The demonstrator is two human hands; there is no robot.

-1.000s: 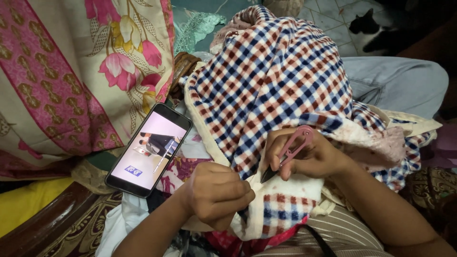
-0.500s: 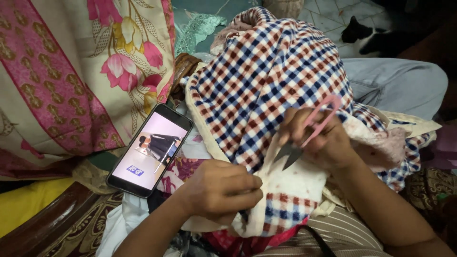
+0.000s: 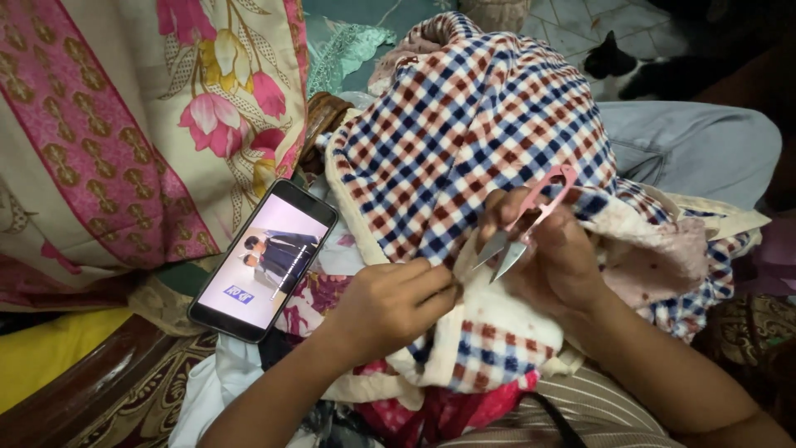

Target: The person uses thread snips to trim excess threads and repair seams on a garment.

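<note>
My left hand [image 3: 390,303] is curled closed, fingertips pinching the cream edge of the checked cloth [image 3: 473,141] where it folds over my lap. My right hand [image 3: 555,257] grips a pair of pink-handled thread snips [image 3: 524,224], fingers wrapped round the handle; the metal blades stand slightly apart, tips pointing down-left, just beside the cloth edge my left hand holds. I cannot tell whether the tips touch the fabric. The cloth, red, blue and white check with cream backing, is heaped over my knees and spreads from centre to right of view. A phone [image 3: 264,259] lies to the left of my left hand, screen lit, tilted, resting near the cloth's left border. Behind it hangs a floral fabric [image 3: 124,124], cream with pink bands and flowers. A black-and-white cat [image 3: 618,65] lies on the tiled floor at upper right, well apart from my hands.
</note>
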